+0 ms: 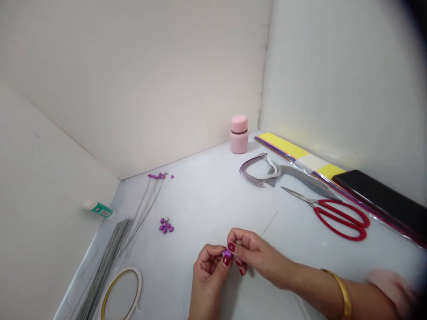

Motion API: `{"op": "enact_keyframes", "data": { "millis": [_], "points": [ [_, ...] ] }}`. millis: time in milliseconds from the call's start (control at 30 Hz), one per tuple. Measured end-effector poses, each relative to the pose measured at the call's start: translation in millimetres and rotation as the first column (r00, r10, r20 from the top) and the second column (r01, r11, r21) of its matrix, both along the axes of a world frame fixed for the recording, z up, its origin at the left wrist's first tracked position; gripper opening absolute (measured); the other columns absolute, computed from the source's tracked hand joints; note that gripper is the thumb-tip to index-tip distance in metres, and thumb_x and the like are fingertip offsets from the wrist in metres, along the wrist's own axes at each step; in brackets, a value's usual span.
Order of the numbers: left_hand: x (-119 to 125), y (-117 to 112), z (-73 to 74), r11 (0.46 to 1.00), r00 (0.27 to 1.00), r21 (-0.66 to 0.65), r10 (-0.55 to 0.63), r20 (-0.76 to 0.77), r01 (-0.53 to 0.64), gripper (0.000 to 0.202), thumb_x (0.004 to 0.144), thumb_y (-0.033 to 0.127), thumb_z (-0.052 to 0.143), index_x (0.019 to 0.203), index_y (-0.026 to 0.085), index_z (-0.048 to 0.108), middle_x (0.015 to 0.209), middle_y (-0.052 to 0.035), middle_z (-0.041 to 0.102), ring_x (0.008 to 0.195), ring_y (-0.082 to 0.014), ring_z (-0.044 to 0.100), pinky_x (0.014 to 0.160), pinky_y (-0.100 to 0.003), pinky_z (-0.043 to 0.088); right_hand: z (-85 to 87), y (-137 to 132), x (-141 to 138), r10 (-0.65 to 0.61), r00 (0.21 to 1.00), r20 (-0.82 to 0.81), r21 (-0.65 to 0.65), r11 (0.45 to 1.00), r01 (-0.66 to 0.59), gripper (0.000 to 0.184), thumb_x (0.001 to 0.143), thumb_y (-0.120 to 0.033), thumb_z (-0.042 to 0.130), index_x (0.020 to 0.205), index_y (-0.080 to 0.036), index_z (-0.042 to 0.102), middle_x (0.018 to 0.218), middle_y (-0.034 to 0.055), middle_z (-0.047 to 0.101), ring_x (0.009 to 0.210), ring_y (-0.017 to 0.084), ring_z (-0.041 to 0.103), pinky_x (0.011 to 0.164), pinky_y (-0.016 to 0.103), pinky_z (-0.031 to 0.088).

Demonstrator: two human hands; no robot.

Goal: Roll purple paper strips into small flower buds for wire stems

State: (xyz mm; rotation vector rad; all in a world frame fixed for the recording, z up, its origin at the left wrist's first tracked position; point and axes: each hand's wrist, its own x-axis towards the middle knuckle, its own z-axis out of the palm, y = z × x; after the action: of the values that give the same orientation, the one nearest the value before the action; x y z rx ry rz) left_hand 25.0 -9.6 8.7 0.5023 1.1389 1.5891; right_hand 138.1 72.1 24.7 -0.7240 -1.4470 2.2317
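Note:
My left hand (pixel 208 266) and my right hand (pixel 255 255) meet low in the middle of the view, fingers curled. Together they pinch a tiny purple paper piece (pixel 227 253) between thumb and fingertips. A thin wire (pixel 269 223) runs up and right from my right hand over the grey table (pixel 207 195). A gold bangle (pixel 343 293) is on my right wrist.
Red-handled scissors (pixel 336 213), grey paper strips (pixel 263 171), coloured paper sheets (pixel 293 151) and a black phone (pixel 383 200) lie right. A pink bottle (pixel 239 134) stands at the back. Purple buds (pixel 166 226), wires with purple tips (pixel 150 195), a glue tube (pixel 98 209) and a tape ring (pixel 122 293) lie left.

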Motion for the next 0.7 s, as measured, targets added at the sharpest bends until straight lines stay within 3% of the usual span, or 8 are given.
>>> {"op": "enact_keyframes", "data": {
  "millis": [100,200,400,500,700],
  "points": [
    [-2,0,-5.9,1.0,0.992,-0.007,-0.03,0.119,0.031,0.013,0.067,0.025,0.071,0.072,0.017,0.062,0.067,-0.0017,0.068,0.064,-0.0125,0.06,0.065,-0.024,0.045,-0.1,0,-1,0.005,1.0,-0.019,-0.056,0.998,-0.006,0.035,0.074,-0.048,0.059,0.071,-0.017,0.044,0.05,-0.0071,0.045,0.043,0.006,0.039,0.045,0.018,0.03],
    [-5,0,-9.0,0.999,0.988,-0.021,-0.038,0.153,0.042,0.014,0.066,0.024,0.072,0.075,0.017,0.064,0.069,-0.0019,0.068,0.065,-0.0116,0.061,0.066,-0.023,0.045,-2.7,1,-3,-0.018,1.0,-0.009,-0.007,1.0,0.018,0.033,0.075,-0.047,0.058,0.072,-0.017,0.045,0.052,-0.0067,0.045,0.043,0.006,0.039,0.045,0.018,0.033],
    [-10,3,-12.2,0.989,0.999,-0.145,-0.029,-0.035,0.024,0.019,0.063,0.029,0.075,0.07,0.014,0.066,0.066,-0.0037,0.069,0.061,-0.0114,0.059,0.06,-0.02,0.044,-9.2,2,-2,-0.062,0.998,0.012,0.121,0.991,0.06,0.029,0.073,-0.039,0.063,0.071,-0.015,0.048,0.057,-0.0038,0.052,0.047,0.006,0.043,0.046,0.018,0.032],
    [-10,4,-13.5,0.991,0.993,-0.133,-0.025,-0.116,0.009,0.019,0.062,0.029,0.076,0.066,0.013,0.066,0.058,-0.0022,0.066,0.055,-0.0097,0.056,0.057,-0.019,0.043,-8.9,1,-3,-0.053,0.998,0.012,0.114,0.992,0.052,0.03,0.072,-0.042,0.062,0.071,-0.015,0.048,0.058,-0.0023,0.055,0.045,0.006,0.044,0.045,0.018,0.033],
    [-9,3,-11.9,0.993,0.999,-0.105,-0.051,0.017,0.053,0.017,0.065,0.027,0.074,0.068,0.012,0.064,0.056,-0.0009,0.062,0.055,-0.0106,0.056,0.057,-0.02,0.043,-7.7,3,-4,0.001,1.0,0.003,0.063,0.998,-0.001,0.033,0.071,-0.047,0.057,0.071,-0.016,0.045,0.053,-0.0037,0.053,0.039,0.005,0.04,0.041,0.017,0.034]
  ]
}}
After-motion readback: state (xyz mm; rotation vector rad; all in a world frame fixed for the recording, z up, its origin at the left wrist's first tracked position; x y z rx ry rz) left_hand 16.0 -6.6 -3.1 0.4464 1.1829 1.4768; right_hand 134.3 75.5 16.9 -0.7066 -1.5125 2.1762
